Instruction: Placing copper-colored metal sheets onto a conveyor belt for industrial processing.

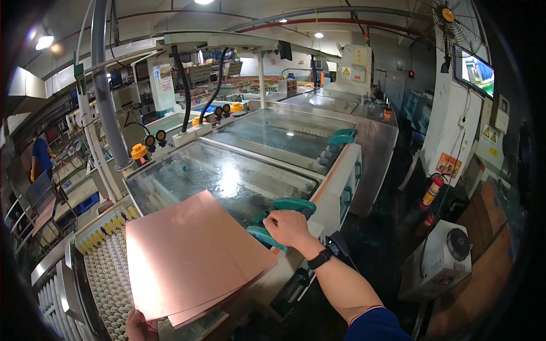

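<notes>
The left hand pinches the near edge of thin rectangular copper-coloured sheets, probably best kept level above ridged off-white rollers, while the right hand closes on a rounded teal handle.

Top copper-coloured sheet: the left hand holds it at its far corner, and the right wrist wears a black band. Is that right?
Not the corner: the head view shows the left hand holding the top copper-coloured sheet at its near left corner. The right wrist does wear a black band.
</notes>
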`<state>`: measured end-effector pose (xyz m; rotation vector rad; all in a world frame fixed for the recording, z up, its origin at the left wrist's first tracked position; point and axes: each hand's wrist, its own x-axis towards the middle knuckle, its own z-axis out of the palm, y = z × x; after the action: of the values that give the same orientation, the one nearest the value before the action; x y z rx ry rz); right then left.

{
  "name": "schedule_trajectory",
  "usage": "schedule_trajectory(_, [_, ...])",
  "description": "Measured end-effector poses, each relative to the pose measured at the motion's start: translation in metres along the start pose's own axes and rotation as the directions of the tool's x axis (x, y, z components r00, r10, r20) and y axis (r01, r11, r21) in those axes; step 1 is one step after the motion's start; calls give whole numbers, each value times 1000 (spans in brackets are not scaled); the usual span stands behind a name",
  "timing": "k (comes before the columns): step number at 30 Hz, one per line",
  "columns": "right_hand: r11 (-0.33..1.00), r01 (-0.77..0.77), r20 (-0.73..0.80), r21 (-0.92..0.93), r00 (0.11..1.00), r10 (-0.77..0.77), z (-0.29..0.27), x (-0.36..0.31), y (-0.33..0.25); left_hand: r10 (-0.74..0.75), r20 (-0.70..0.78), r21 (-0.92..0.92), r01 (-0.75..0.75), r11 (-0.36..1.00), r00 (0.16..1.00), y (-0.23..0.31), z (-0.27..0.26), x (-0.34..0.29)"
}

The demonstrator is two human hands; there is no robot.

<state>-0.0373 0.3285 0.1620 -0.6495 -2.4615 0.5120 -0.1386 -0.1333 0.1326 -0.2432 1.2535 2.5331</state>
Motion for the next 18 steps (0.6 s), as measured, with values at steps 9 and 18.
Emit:
schedule_trajectory(9, [1000,-2,-14,9,1000,2,1,0,2,12,-7,33,-12,999,1000,0,2,0])
schedule_trajectory(18, [1000,-5,-3,15,1000,5,-1,0,2,-61,5,45,61,997,998,6,-21,25])
